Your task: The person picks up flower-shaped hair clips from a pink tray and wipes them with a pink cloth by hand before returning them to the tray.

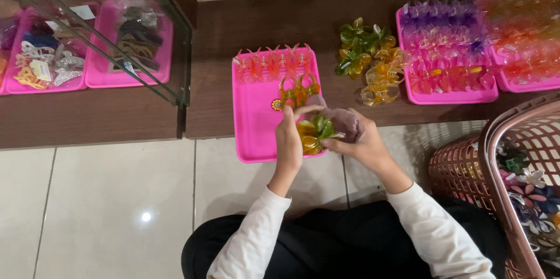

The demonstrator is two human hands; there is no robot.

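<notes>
Both hands meet over near edge of pink tray [254, 110], at middle of scene. Left hand [289, 142] upright, thumb and forefinger pinched on green-and-amber flower-shaped hair clip [315, 131]; remaining fingers loosely curled. Right hand [363, 140] curled around same clip from right side, also pressing a mauve cloth-like wad [343, 120] against palm; what that wad is, cannot tell. Neither hand slack: both closed in a grasp.

Handling, judged: clip looks like light, translucent hard plastic, stiff petals, glossy and likely slippery; thin petal tips probably brittle if squeezed. Best taken by thicker central body or hinge end, not by petal edges.

Outward: orange clip pair [298, 91] lies on tray just beyond hands; row of red-orange clips [271, 63] lined along tray's far edge. Tray sits on dark wooden shelf [251, 22], near end overhanging tiled floor [105, 197]. Right of tray, loose heap of green and yellow clips [367, 57] on shelf. Further right, second pink tray [452, 97] packed with purple, pink and red clips. Near right, brown lattice basket [461, 168] holding more flower clips. Far left, behind glass panel [116, 39], more pink trays of mixed hair accessories [49, 63].
</notes>
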